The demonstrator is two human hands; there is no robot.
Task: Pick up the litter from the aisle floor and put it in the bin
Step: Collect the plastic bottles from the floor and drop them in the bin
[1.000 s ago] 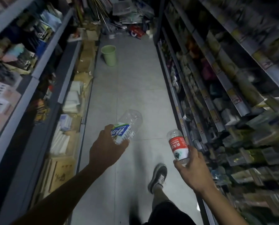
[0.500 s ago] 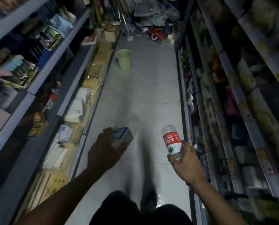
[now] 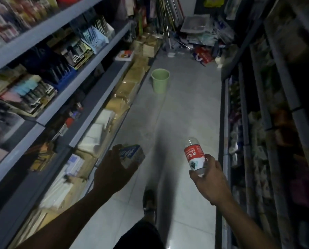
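My left hand [image 3: 112,172] grips a clear plastic bottle with a blue-and-white label [image 3: 132,155], blurred and lying sideways over the lower left of the aisle. My right hand [image 3: 208,178] holds a smaller clear bottle with a red label [image 3: 194,154] by its base, neck pointing up and away. A pale green bin [image 3: 160,80] stands open on the grey tiled floor further down the aisle, near the left shelving, well ahead of both hands.
Stocked shelves [image 3: 63,81] line the left side, and dark shelves [image 3: 268,123] line the right. A heap of bags and packets [image 3: 200,45] blocks the far end. My foot in a dark shoe [image 3: 149,202] is on the floor [image 3: 186,108] below the hands.
I have walked forward down the aisle, so the green bin is nearer and larger. Both hands still hold their bottles; the left bottle has tipped more sideways.
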